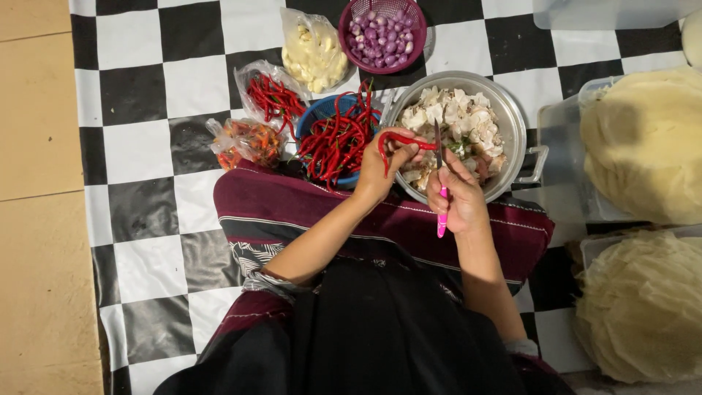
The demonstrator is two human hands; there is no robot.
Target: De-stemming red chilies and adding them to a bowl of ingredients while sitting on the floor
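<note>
Left hand [376, 170]: you pinch a red chili [406, 140] over the metal pot [512, 124].
Right hand [457, 197]: clenched around a pink-handled knife [441, 192], blade tip lost against the pot's contents.

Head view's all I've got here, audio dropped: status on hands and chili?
Left hand pinching red chili. Right hand gripping pink-handled knife, blade up. Both over metal pot. Nothing in the way.

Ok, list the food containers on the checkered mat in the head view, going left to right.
Bag of small orange-red chillies → bag of long red chillies → blue bowl of red chillies → metal pot of pale scraps → clear tub of pale round sheets. The garlic bag and purple basket overlap these in order, so I've left them out.
</note>
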